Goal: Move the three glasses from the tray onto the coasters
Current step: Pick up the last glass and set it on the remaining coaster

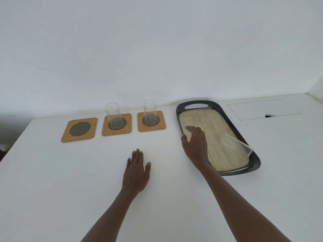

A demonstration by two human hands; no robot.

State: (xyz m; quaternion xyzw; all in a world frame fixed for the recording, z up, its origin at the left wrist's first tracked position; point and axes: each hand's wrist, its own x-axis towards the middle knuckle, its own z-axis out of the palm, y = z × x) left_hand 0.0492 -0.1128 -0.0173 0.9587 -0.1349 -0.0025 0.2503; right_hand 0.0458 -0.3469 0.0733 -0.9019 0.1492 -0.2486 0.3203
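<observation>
Two glasses stand upright on coasters near the table's far edge: one on the middle coaster [116,124], one on the right coaster [151,121]. The left coaster [79,129] is bare, likely reserved for the last one. The third glass [237,145] is on the tray [251,155], tilted toward its near right edge, blurred. Right hand [194,142] is over the tray's left rim, fingers spread, gripping nothing, apart from the glass. Left hand [136,170] lies flat and open on the table [52,180], probably bracing.
</observation>
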